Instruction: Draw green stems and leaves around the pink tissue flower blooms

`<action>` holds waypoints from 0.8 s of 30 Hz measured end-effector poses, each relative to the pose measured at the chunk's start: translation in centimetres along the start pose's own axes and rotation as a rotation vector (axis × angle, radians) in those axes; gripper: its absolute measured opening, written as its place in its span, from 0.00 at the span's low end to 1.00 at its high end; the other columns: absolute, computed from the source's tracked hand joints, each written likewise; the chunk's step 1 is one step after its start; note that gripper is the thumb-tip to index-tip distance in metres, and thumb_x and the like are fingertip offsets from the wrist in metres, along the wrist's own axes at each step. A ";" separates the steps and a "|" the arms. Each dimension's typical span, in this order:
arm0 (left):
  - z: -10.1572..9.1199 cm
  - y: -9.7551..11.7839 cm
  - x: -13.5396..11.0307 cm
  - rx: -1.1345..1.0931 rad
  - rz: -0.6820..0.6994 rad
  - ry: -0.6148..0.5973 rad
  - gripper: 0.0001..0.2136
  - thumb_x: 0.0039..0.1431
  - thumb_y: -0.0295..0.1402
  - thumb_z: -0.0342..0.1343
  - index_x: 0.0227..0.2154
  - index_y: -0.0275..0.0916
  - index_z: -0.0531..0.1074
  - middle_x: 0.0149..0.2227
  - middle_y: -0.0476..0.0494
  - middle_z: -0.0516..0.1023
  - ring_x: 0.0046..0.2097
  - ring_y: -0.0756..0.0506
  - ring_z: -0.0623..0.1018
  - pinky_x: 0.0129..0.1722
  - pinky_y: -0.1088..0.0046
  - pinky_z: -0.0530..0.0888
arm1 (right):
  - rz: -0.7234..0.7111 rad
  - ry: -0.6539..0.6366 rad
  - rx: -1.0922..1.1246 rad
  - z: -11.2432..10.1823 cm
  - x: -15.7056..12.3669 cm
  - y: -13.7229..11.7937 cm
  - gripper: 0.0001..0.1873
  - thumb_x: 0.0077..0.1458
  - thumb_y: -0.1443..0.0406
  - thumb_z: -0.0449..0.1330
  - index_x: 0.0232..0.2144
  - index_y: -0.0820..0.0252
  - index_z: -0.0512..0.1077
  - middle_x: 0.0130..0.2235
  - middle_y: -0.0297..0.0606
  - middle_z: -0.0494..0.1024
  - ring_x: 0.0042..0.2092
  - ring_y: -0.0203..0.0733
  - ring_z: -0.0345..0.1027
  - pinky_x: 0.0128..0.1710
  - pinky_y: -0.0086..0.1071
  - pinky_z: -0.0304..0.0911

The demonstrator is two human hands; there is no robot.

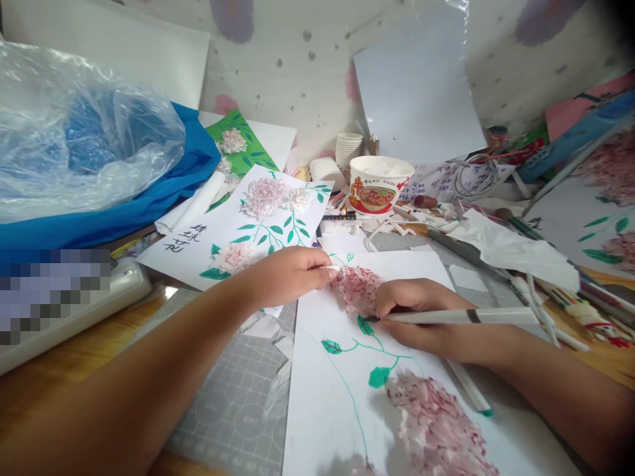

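Observation:
My right hand (421, 317) is closed around a grey marker pen (461, 316), its tip at a green leaf (366, 325) drawn on a white sheet (327, 390). My left hand (290, 272) rests on the sheet's top left, fingers pinched together beside a pink paper flower cluster (356, 288). Whether anything is in that pinch is too small to make out. A larger pink cluster (436, 423) lies lower on the same sheet, joined by green drawn stems and leaves.
A finished flower picture (248, 231) lies behind my left hand. A paper noodle cup (380, 184), stacked small cups (347, 149), pens and paper scraps clutter the back and right. A plastic bag (74, 145) on blue cloth sits left. A cutting mat (238, 403) lies underneath.

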State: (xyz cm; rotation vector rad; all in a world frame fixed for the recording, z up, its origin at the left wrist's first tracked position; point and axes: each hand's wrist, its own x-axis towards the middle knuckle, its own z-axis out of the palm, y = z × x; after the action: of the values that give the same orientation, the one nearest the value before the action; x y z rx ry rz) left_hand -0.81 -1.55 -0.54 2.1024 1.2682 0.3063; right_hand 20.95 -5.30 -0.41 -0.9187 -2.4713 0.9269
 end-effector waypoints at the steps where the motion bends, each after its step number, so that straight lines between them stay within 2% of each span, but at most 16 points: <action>1: 0.0 0.0 0.0 0.001 -0.001 -0.003 0.14 0.53 0.44 0.42 0.25 0.40 0.66 0.22 0.52 0.64 0.24 0.52 0.63 0.20 0.78 0.55 | 0.017 0.002 0.008 0.0 0.0 0.0 0.04 0.49 0.71 0.52 0.24 0.61 0.60 0.24 0.31 0.63 0.25 0.32 0.55 0.24 0.25 0.53; 11: -0.1 0.2 -0.1 0.003 -0.008 -0.006 0.15 0.52 0.44 0.42 0.24 0.38 0.65 0.21 0.52 0.62 0.24 0.52 0.62 0.21 0.77 0.56 | 0.036 -0.051 0.092 0.1 -0.3 -0.2 0.03 0.48 0.72 0.52 0.24 0.61 0.62 0.25 0.33 0.66 0.26 0.32 0.58 0.25 0.24 0.55; 24: -0.1 0.4 -0.1 0.017 0.001 -0.016 0.14 0.53 0.43 0.43 0.24 0.39 0.64 0.21 0.53 0.61 0.24 0.52 0.63 0.21 0.77 0.57 | 0.046 -0.067 0.033 -0.1 -0.1 -0.3 0.03 0.48 0.72 0.53 0.24 0.62 0.62 0.25 0.33 0.67 0.26 0.32 0.59 0.25 0.24 0.55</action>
State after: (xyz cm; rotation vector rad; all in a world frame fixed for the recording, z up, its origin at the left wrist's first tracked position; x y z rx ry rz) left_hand -0.62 -1.71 -0.14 2.1164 1.2643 0.2793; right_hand 20.95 -5.50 -0.20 -0.9525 -2.4915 1.0270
